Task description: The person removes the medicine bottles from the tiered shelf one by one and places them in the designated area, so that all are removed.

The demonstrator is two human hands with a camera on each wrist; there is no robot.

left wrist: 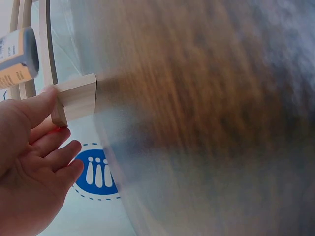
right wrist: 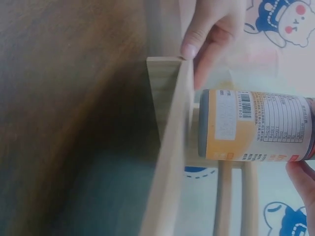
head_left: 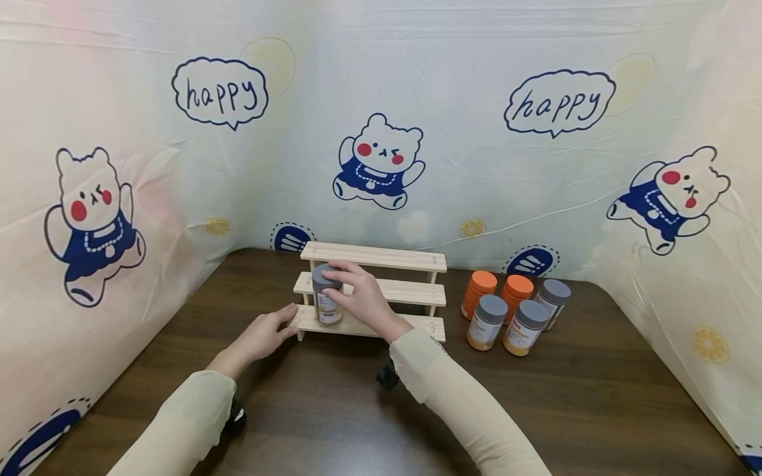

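Observation:
A three-tier wooden shelf [head_left: 411, 323] stands on the dark table. My right hand [head_left: 364, 299] grips a grey-capped bottle [head_left: 328, 308] near its top, thumb and fingers around the cap. The bottle is upright over the left part of the lowest tier; in the right wrist view a narrow gap shows between the bottle [right wrist: 246, 125] and the front board [right wrist: 172, 147]. At the left end of that board, my left hand [head_left: 262, 336] pinches the wood. Its thumb [left wrist: 42, 105] lies on one face and the index finger on the other, partly hidden.
Right of the shelf stand two orange bottles [head_left: 481, 285] and several grey-capped bottles [head_left: 487, 324], close together. A printed cloth [head_left: 452, 198] hangs behind and along both sides of the table [head_left: 333, 410].

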